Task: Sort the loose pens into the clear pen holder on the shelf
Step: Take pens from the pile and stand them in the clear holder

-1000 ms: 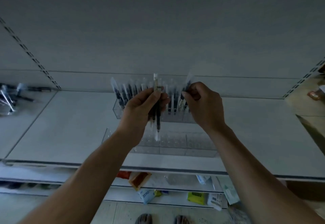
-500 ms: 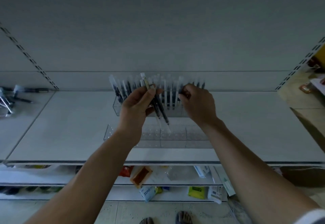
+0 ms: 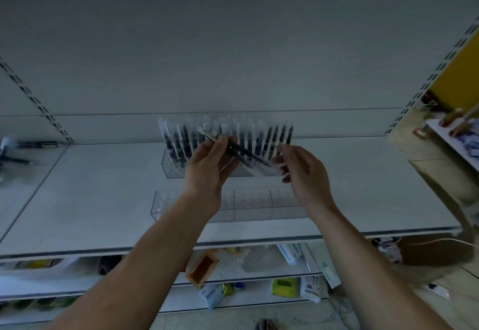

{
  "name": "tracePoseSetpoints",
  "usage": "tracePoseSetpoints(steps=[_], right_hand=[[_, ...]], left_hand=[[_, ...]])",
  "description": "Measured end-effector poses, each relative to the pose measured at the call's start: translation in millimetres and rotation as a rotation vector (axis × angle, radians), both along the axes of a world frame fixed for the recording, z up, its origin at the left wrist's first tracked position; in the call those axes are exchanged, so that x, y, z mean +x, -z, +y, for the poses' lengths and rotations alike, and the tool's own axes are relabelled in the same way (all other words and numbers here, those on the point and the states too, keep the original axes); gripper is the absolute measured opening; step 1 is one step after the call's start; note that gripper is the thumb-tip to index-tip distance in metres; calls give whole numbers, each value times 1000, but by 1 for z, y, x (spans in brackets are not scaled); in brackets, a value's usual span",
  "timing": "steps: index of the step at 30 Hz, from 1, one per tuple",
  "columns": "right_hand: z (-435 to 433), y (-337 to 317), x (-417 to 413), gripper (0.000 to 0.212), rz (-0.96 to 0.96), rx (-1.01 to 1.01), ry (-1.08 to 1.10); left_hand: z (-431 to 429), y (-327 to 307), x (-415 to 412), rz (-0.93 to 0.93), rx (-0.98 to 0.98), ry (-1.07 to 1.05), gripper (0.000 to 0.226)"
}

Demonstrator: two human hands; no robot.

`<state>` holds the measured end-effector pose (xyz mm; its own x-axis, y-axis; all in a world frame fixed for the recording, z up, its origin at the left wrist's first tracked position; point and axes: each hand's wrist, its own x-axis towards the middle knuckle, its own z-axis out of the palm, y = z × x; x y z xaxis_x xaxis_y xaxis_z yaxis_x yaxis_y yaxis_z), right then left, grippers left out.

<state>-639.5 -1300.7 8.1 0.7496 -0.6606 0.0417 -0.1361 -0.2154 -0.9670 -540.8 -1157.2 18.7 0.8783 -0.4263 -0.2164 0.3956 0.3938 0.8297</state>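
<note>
My right hand (image 3: 303, 171) is off the holder (image 3: 171, 167) now, open, reaching for pens (image 3: 241, 151) my left hand (image 3: 207, 171) grips; next insertion due.

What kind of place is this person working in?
Most likely a shop's stationery aisle. The white metal shelf hangs on slotted uprights, a clear pen holder displays a row of pens, and packaged goods lie on the shelf below. The left hand holds loose pens.
</note>
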Motion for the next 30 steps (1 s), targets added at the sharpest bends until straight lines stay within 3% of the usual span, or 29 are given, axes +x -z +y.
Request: tracePoseSetpoints(steps=[2,5,10,12,15,22,30], right_hand=[[4,-6,-8,28,-33,299,-42],[1,-8,-15,8,-120,419,-41],[-6,-8,-22,18,-356,698,-16],[-12,-11,-21,16,-442,704,58],[-33,-22,-23,7,-454,491,193],[-64,-32,-11,5,-61,-268,132],[-57,-37,19,15,65,-608,-22]], left_hand=[[-10,2,-4,15,1,22,11],[-22,5,-10,15,6,43,11],[-30,4,-14,41,-12,56,10],[-30,4,-16,32,4,54,9],[-23,6,-15,-7,76,-6,18],[-9,1,-11,-132,125,-88,20],[-2,3,-15,-145,112,-87,16]])
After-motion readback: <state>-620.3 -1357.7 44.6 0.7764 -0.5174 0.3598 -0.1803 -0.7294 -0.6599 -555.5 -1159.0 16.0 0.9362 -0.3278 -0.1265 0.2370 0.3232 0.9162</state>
